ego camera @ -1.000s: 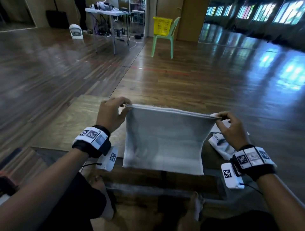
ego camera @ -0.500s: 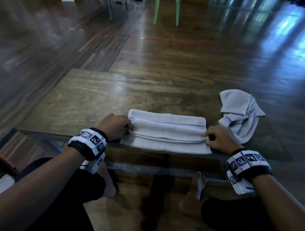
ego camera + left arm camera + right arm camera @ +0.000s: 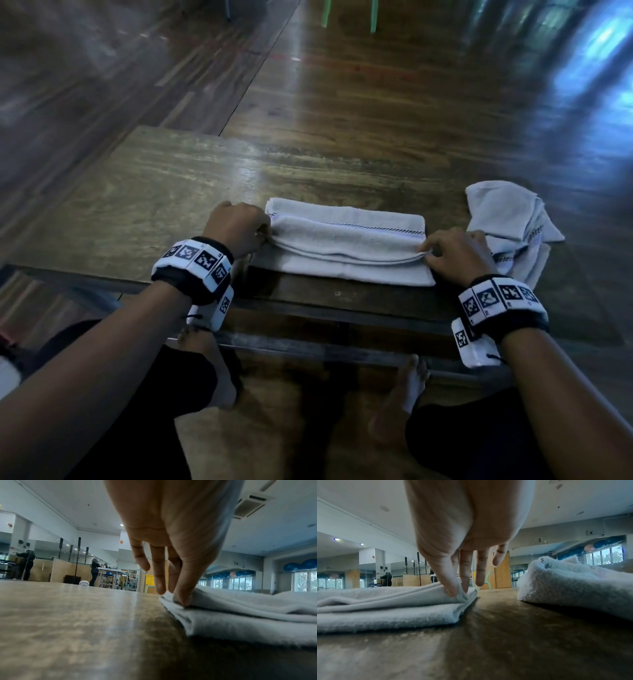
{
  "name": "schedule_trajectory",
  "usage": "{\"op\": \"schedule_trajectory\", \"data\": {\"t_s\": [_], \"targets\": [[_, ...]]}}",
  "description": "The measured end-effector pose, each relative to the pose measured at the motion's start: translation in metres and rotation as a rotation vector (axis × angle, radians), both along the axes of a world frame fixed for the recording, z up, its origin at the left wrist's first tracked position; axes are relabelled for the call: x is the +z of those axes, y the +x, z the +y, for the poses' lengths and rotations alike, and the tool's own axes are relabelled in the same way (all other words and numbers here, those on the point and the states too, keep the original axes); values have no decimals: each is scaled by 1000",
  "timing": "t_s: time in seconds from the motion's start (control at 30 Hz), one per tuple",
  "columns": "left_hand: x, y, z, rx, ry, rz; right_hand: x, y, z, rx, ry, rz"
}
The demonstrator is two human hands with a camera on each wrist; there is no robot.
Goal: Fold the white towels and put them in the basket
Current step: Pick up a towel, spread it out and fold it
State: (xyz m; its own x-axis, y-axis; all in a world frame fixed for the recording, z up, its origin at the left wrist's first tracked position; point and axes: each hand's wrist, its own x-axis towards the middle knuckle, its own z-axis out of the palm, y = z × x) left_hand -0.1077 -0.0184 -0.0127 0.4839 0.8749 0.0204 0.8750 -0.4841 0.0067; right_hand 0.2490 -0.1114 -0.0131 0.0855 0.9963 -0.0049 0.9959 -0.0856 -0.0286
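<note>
Pinching folded towel [image 3: 346, 243] ends: left hand [image 3: 236, 228], right hand [image 3: 455, 251].

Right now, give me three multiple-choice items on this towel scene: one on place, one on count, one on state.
1. Where does the crumpled towel lie relative to the folded towel?
A. to its right
B. on top of it
C. to its left

2. How many towels are on the table?
A. one
B. two
C. four

3. What is the left hand doing?
A. hanging idle
B. pressing flat
C. pinching the towel's end

Key: 1 A, it sits beyond the right hand; 2 B, one folded, one crumpled; 3 C, the left wrist view shows the grip on its edge.
</note>
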Motion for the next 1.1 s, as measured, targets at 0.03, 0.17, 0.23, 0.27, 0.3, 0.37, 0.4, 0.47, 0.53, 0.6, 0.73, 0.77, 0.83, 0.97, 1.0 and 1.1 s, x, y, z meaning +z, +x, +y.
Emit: {"op": "schedule_trajectory", "data": {"t_s": [0.03, 0.17, 0.23, 0.27, 0.3, 0.37, 0.4, 0.47, 0.53, 0.6, 0.73, 0.77, 0.83, 0.97, 1.0, 1.1], "targets": [[3, -3, -2, 1, 16, -51, 2, 1, -2, -10, 28, 16], [9, -15, -16, -9, 95, -263, 5, 10, -14, -16, 195, 96], [9, -19, -24, -32, 131, -317, 6, 12, -22, 15, 248, 110], [8, -20, -29, -44, 141, -322, 5, 13, -26, 40, 259, 105], [7, -21, -33, -55, 144, -314, 4, 13, -29, 64, 261, 96], [4, -22, -40, -62, 129, -268, 2, 14, -35, 97, 236, 78], [1, -23, -42, -58, 119, -243, 0, 14, -37, 102, 216, 72], [-3, -24, -44, -42, 91, -194, -3, 14, -40, 104, 167, 43], [-6, -23, -45, -28, 56, -140, -9, 12, -43, 109, 127, 6], [-8, -22, -45, -21, 24, -101, -13, 11, -45, 113, 105, -15], [-9, -22, -45, -17, -20, -60, -16, 9, -49, 116, 96, -32], [-9, -23, -45, -25, -26, -56, -16, 9, -50, 116, 95, -36], [-9, -24, -45, -44, -39, -44, -15, 9, -51, 117, 81, -46], [-10, -26, -48, -63, -79, -18, -14, 8, -53, 125, 10, -42], [-10, -26, -48, -69, -89, -12, -14, 8, -53, 125, -6, -28], [-10, -27, -47, -79, -118, 12, -16, 6, -54, 124, -15, -5]]}}
